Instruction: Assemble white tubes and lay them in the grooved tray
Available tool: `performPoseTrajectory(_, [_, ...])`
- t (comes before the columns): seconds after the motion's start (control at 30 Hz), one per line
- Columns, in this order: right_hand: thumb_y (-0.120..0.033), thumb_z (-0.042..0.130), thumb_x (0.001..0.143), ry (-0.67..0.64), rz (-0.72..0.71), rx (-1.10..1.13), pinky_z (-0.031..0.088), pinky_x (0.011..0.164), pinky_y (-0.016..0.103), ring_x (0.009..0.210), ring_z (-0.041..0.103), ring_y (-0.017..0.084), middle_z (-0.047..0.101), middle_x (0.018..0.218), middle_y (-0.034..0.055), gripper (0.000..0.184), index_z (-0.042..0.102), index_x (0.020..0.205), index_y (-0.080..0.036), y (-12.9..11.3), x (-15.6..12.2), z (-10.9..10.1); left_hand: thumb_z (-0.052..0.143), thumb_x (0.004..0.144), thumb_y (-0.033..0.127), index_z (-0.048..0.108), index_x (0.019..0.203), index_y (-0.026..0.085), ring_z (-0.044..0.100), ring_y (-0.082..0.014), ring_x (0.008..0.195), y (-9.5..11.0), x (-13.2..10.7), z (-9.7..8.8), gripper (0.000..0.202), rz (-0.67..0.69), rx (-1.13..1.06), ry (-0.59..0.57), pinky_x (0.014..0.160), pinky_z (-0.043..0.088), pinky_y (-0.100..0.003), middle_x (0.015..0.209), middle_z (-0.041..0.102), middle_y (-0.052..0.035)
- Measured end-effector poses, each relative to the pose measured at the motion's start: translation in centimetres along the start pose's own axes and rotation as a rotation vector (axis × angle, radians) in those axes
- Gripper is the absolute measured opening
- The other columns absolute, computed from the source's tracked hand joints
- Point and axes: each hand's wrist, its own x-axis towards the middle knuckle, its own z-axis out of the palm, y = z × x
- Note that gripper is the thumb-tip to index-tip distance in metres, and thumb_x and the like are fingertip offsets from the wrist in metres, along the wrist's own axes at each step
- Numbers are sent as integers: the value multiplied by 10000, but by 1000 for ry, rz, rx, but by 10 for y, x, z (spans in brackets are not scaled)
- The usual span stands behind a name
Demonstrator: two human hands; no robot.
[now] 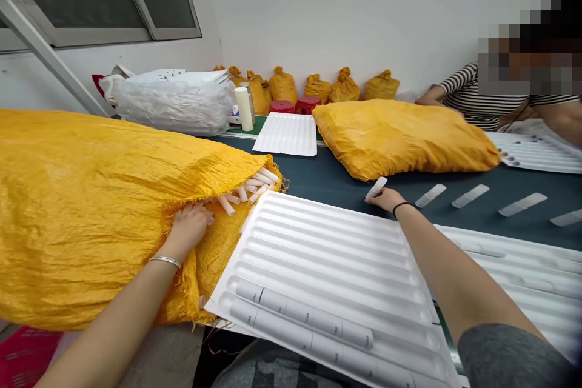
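Open yellow sack [104,163] lies on its side around the left hand [188,224]; white tubes [226,205] show in its mouth, just beyond the fingers. Grooved white tray [318,248] sits between the hands, nearer the body; its two nearest grooves hold printed grey tubes [300,313]. Second grooved tray [555,294], right of the right forearm, carries some clear tubes. Full yellow sack [404,133] lies beyond the right hand [386,200], occupying the dark work surface [313,179] there. A spaced row of frosted tubes [470,196] extends rightward from that hand. Plastic-wrapped bundle [173,103] beyond the left hand; co-worker's striped sleeve [459,82] far right. Right hand: fingers pinched around the lower part of a translucent tube [377,187], tilted, over the surface. Left hand: curled at the sack mouth, fingertips partly hidden — grip cannot be told.
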Motion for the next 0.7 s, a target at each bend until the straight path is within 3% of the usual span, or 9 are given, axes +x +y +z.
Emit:
performPoseTrajectory(0.07, [-297,687,708,-31,8,-39,421,652,321,794,616,269,659,876,203,293,650,856,-47,-2,-19,-11,461,799,202,689,892,132,533,-355,1050,8,2,-3,255,44,-63,14,928,373,-512,1144,608,-191])
performPoseTrajectory(0.13, [-326,621,773,-62,-53,-45,426,685,322,825,617,264,667,892,177,246,665,836,-91,-4,-58,-18,452,845,260,669,1003,156,554,-299,1058,23,-1,-9,288,103,-148,34,962,387,-447,1146,631,-142])
performPoseTrajectory(0.2, [-314,584,802,-181,-212,-11,435,700,272,783,629,203,687,825,77,182,684,734,-178,-3,-115,-15,450,878,329,635,1084,175,554,-254,1088,45,-9,-14,317,154,-228,69,985,397,-394,1150,641,-103])
performPoseTrajectory(0.27, [-263,553,811,-448,-520,49,455,699,261,767,640,189,692,811,46,177,709,738,-219,0,-179,-3,508,865,381,621,1106,191,561,-237,1084,74,-19,-19,327,167,-381,110,978,416,-380,1136,648,-85])
performPoseTrajectory(0.33, [-192,624,729,-492,-623,-47,473,693,287,756,646,213,686,827,58,94,713,748,-213,5,-233,14,621,807,380,630,1070,198,586,-225,1034,104,-31,-22,320,126,-705,116,937,456,-364,1097,661,-77])
performPoseTrajectory(0.4, [-123,602,712,-423,-643,-121,485,698,317,772,642,230,671,888,81,135,697,779,-191,11,-267,26,685,768,339,626,1023,198,616,-193,974,133,-40,-24,297,8,-1192,68,861,507,-311,1050,674,-63])
performPoseTrajectory(0.53, [-105,551,733,-217,-572,72,495,725,337,810,610,217,638,887,72,199,630,900,-181,22,-281,28,598,842,196,600,1016,167,659,-131,869,179,-52,-27,177,-522,-2038,-159,662,556,-176,962,686,-58])
performPoseTrajectory(0.63, [-198,546,808,-123,-467,450,508,661,286,729,594,164,628,840,44,212,579,1017,-186,20,-273,19,496,881,106,599,1045,96,670,-116,810,207,-58,-28,194,-844,-2269,-427,615,561,-134,919,672,-95])
performPoseTrajectory(0.7, [-259,533,856,-99,-464,709,520,681,274,758,608,149,638,921,54,248,567,1092,-192,12,-270,14,477,882,80,583,1094,89,670,-108,798,224,-62,-27,237,-873,-2301,-540,644,569,-136,922,663,-100])
